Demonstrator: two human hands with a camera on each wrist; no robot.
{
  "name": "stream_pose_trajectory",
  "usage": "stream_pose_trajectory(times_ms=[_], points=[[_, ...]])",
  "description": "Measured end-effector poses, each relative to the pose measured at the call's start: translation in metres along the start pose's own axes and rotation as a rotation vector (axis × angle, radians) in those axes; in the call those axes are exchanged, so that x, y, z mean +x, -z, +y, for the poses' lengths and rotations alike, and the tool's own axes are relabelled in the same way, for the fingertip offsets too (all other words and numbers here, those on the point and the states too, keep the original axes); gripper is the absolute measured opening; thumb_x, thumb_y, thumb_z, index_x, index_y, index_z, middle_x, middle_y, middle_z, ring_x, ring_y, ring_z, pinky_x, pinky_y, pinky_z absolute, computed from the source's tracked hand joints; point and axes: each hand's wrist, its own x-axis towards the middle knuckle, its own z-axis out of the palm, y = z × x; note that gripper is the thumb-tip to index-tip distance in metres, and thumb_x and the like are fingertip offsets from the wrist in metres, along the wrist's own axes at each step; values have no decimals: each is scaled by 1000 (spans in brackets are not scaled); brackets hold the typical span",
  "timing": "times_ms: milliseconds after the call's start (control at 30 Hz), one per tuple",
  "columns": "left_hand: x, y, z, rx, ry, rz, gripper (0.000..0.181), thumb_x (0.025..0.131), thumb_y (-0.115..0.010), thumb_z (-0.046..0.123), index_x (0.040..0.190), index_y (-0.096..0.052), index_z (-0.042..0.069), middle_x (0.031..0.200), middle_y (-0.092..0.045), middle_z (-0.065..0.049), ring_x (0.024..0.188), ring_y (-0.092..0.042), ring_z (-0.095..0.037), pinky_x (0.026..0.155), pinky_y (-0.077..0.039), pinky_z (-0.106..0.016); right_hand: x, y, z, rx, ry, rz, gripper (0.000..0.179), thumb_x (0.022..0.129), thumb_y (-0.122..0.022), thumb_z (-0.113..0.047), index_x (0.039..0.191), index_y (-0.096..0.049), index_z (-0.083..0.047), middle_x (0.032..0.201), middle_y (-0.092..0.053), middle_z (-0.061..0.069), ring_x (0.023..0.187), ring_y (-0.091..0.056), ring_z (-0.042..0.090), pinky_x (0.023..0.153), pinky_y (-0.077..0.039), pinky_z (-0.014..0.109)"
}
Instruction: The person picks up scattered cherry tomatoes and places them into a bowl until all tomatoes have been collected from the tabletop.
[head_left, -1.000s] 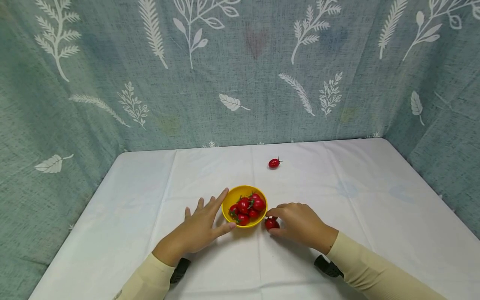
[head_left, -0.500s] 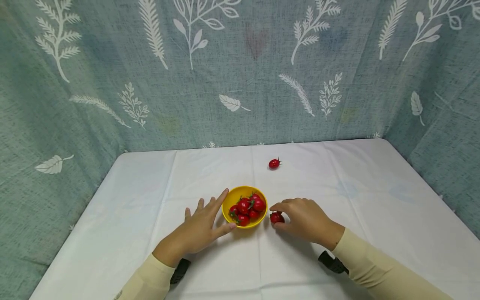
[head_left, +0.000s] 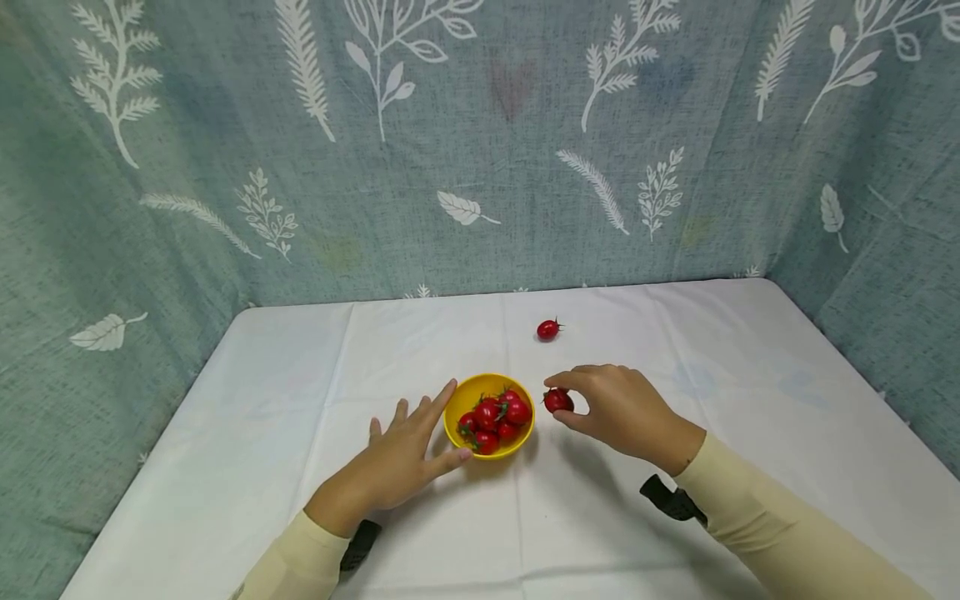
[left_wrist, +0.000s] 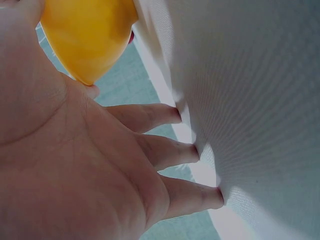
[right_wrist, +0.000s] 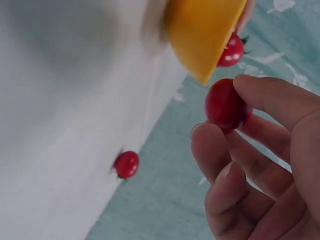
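A yellow bowl [head_left: 453,410] with several red cherry tomatoes [head_left: 487,412] in it stands on the white-covered table. At its left side my left hand [head_left: 397,458] has thumb and forefinger spread straight against the bowl. The left wrist view shows its other fingertips [left_wrist: 187,152] touching the cloth. Just right of the bowl, my right hand [head_left: 622,412] pinches one cherry tomato [head_left: 557,400] between thumb and fingers, raised off the table. In the right wrist view, this held tomato [right_wrist: 227,104] is close to the bowl's rim.
Another cherry tomato [head_left: 548,330] lies on the table [head_left: 405,342] beyond the bowl. A grey-green curtain [head_left: 390,208] with white leaf prints hangs around the back and sides. Black straps [head_left: 672,500] sit under both wrists.
My right hand has lifted the cherry tomato from beside the bowl and carried it upward and slightly right. The left hand and bowl have stayed in place.
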Motion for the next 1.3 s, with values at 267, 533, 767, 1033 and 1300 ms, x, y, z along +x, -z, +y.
stream_pose_trajectory(times_ms=[267, 533, 767, 1033, 1300], points=[[-1, 1, 0, 2, 9, 2, 94, 86, -53, 77, 159, -3, 47, 164, -25, -19, 150, -7, -54, 109, 0, -82, 17, 4, -11, -3, 46, 39, 35, 85, -80, -23, 119, -73, -16, 108, -76, 1, 88, -72, 16, 70, -58, 34], [-1, 0, 0, 3, -2, 7, 93, 86, -52, 78, 159, -4, 45, 163, -25, -20, 150, -8, -55, 108, 0, -82, 31, -4, -22, 34, 43, -13, 37, 89, -77, -23, 124, -71, -16, 114, -75, 3, 93, -73, 19, 72, -59, 35], [-2, 0, 0, -2, -8, 7, 92, 86, -52, 77, 157, 0, 50, 164, -25, -20, 150, -8, -55, 109, 0, -82, 37, -13, -25, 35, 52, -16, 36, 90, -76, -24, 124, -71, -16, 112, -75, 2, 93, -73, 18, 72, -60, 34], [-2, 0, -1, 10, -20, 10, 93, 86, -50, 79, 159, -2, 46, 163, -26, -21, 149, -9, -56, 108, -1, -83, 38, -18, -31, 60, 38, -60, 37, 90, -76, -25, 125, -71, -15, 113, -74, 2, 95, -72, 18, 73, -60, 34], [-2, -1, -1, 7, -24, 8, 91, 87, -50, 78, 157, 1, 51, 163, -25, -21, 149, -9, -56, 108, -1, -83, 38, -22, -32, 71, 32, -85, 36, 90, -76, -24, 124, -71, -14, 114, -74, 3, 96, -72, 18, 75, -60, 34]])
